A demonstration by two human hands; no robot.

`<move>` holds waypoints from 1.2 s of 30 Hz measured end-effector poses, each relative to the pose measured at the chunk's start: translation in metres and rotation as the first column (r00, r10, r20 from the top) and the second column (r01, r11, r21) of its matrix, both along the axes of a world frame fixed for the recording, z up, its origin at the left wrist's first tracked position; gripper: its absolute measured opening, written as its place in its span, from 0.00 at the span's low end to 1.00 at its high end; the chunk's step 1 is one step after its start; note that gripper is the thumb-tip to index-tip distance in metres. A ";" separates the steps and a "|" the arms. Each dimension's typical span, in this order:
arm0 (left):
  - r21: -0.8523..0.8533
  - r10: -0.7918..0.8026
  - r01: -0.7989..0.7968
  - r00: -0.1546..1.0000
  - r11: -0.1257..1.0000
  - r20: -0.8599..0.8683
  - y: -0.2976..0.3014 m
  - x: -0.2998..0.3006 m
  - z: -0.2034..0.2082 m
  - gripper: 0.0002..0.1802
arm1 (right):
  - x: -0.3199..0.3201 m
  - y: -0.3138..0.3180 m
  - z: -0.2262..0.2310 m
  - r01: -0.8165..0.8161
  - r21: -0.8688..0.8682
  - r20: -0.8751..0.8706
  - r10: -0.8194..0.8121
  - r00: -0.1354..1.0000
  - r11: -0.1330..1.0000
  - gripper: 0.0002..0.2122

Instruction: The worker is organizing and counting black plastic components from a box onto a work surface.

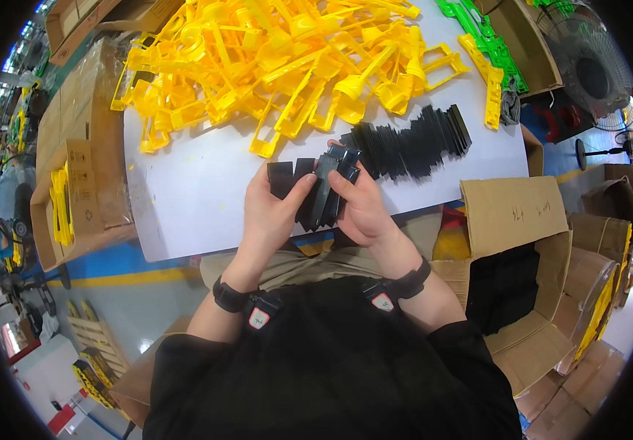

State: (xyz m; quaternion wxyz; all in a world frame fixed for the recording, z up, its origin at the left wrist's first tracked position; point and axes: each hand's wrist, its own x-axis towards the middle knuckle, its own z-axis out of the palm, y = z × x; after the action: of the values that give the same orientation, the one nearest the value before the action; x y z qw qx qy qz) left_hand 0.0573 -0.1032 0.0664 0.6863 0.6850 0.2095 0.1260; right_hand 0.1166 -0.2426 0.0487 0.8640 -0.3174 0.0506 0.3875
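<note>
Near the table's front edge, my left hand point(274, 211) is closed on a few flat black pieces point(280, 177), with its thumb pressed across them. Close beside it, my right hand point(364, 203) grips a bunch of glossy black strips point(324, 196), fanned out and tilted between the two hands. What exactly these strips are cannot be made out. Just past my right hand, a long row of similar thin black pieces point(411, 145) leans together on the white table point(192, 198). A big heap of yellow plastic parts point(258, 70) covers the far side.
Green plastic parts point(488, 44) lie at the far right. An open cardboard carton point(518, 216) with black contents stands by my right elbow. Another carton point(85, 183) holding yellow pieces is at the left. A fan point(591, 73) stands beyond the table's right corner.
</note>
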 end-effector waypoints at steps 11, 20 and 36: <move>0.297 -0.211 0.276 0.949 0.914 -0.233 0.000 -0.004 0.014 0.12 | -0.001 0.003 -0.008 0.023 0.000 0.101 -0.023 0.995 1.000 0.23; -0.409 -0.127 0.077 0.987 0.909 -0.094 0.017 -0.005 -0.002 0.14 | 0.002 0.000 -0.001 -0.007 0.031 0.040 0.006 0.999 0.999 0.22; -0.340 -0.056 0.019 0.993 0.940 -0.100 -0.002 0.007 -0.015 0.11 | -0.003 0.011 -0.008 0.051 -0.110 0.126 -0.037 0.991 0.993 0.24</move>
State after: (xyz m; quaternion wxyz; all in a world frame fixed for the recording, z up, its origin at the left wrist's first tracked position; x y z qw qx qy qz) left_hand 0.0640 -0.1056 0.0515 0.7837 0.5666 0.2517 0.0382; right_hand 0.1137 -0.2318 0.0405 0.8545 -0.3877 0.0258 0.3446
